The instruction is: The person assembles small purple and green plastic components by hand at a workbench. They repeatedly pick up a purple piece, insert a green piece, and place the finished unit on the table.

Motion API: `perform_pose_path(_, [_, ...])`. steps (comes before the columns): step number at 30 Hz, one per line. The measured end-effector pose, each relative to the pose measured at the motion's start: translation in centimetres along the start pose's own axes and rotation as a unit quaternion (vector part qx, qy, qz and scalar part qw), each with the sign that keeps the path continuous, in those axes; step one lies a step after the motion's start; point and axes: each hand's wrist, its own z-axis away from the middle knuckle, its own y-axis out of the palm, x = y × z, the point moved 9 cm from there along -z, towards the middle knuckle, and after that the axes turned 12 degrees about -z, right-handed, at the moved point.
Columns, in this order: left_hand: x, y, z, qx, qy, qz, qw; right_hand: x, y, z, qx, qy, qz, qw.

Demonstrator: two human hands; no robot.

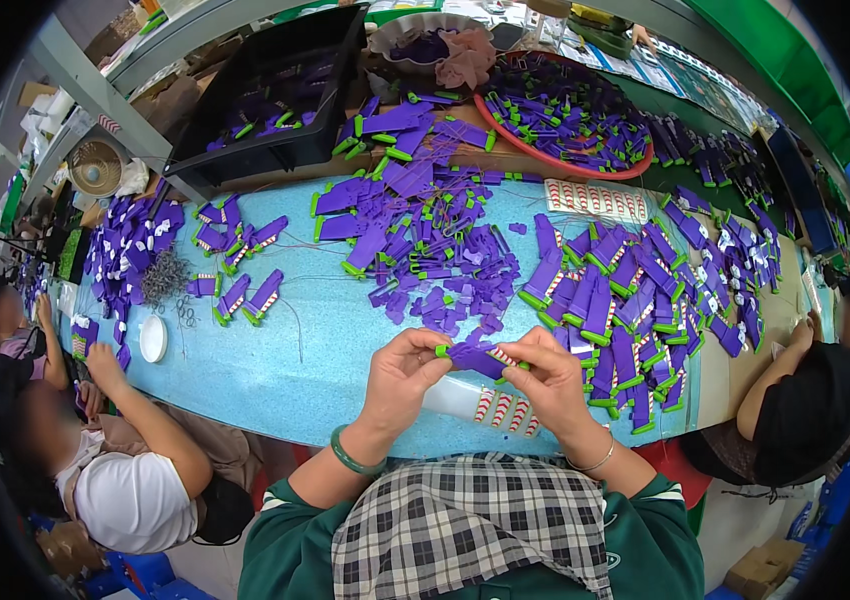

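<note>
Both forearms come up from six o'clock and converge near the picture's centre. The left hand [400, 372] sits at about nine o'clock of the right hand [545, 380], fingers [425, 352] of both curled inward, fingertips pinched and nearly meeting.

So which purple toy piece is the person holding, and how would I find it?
Start at the long light-blue table. At its near edge, the left hand and right hand pinch one small purple plastic piece with green tips. It alone is lifted off the table, between fingers.
</note>
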Motion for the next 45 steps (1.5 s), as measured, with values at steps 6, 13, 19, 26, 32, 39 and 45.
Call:
perform_pose_path(6, [0.0, -0.1, 0.1, 0.006, -0.023, -0.015, 1.0, 3.8, 1.1, 0.8, 0.0, -0.173, 0.149, 0.974])
perform_pose_path(13, [0.1, -0.4, 0.1, 0.015, -0.017, -0.015, 1.0, 4.0, 1.1, 0.7, 0.005, -0.159, 0.169, 0.973])
perform_pose_path(19, [0.0, -0.1, 0.5, 0.055, -0.018, -0.095, 0.994, 4.7, 1.8, 0.7, 0.092, -0.141, 0.244, 0.955])
perform_pose_path(26, [2.8, 2.0, 2.8, 0.16, -0.172, -0.2, 0.951, 2.1, 2.6, 0.7, 0.266, -0.018, 0.219, 0.939])
perform_pose_path(32, [1.3, 2.5, 2.0, 0.091, -0.124, -0.116, 0.981, -3.0, 2.1, 1.2, 0.086, 0.152, -0.138, 0.975])
perform_pose_path(39, [-1.3, 2.9, 1.5, 0.148, -0.091, -0.168, 0.97, 0.7, 2.2, -0.8, 0.238, 0.024, -0.116, 0.964])
perform_pose_path(45, [-3.7, 3.2, 1.1, 0.179, 0.069, -0.373, 0.908, 3.1, 5.3, -1.4, 0.269, -0.131, 0.227, 0.927])
